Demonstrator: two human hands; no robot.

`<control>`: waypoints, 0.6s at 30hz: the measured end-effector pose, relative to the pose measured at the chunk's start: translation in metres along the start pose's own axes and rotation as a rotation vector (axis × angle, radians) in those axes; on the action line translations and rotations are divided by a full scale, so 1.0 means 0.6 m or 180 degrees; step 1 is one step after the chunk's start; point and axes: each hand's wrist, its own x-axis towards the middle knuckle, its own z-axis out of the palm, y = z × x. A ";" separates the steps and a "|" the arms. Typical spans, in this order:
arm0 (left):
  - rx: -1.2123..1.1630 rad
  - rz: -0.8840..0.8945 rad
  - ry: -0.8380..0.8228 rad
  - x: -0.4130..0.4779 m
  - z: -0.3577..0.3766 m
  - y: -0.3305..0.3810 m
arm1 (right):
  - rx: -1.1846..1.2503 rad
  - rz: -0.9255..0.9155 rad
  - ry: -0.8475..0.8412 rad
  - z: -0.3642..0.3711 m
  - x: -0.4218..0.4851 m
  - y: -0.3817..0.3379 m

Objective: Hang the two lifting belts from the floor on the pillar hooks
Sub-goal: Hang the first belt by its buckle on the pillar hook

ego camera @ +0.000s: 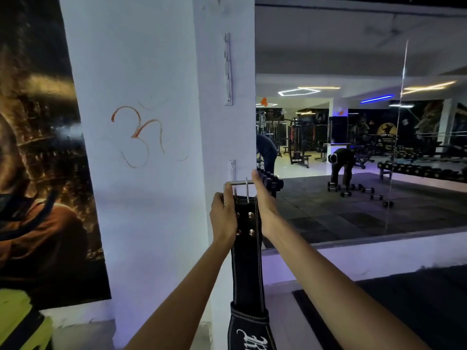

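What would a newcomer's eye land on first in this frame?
Centre frame, both hands, left hand and right hand, hold a black lifting belt by its metal buckle, raised just below a small white hook on the white pillar. An orange symbol is drawn on the pillar's left face, and a wall mirror reflecting the gym fills the right.

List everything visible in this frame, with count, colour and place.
belt: one, black with white stitching, held up against the pillar
buckle: one, silver, top of belt, just below the small hook
small hook: one, white, pillar edge
hook rail: one, white, higher on pillar
pillar: one, white, orange symbol
poster: one, dark, left
mirror: one, right, reflecting gym
left hand: gripping buckle
right hand: gripping buckle
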 end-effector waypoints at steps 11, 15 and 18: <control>0.0238 0.0060 0.0404 -0.002 0.021 -0.013 | -0.0989 -0.0292 -0.0589 -0.041 0.017 0.025; 0.0157 0.0159 0.0325 0.005 0.037 0.003 | -0.0706 -0.1734 -0.0055 -0.033 0.020 0.043; 0.0179 0.0232 0.0263 0.017 0.052 0.013 | -0.0685 -0.2175 0.0496 -0.021 0.034 0.032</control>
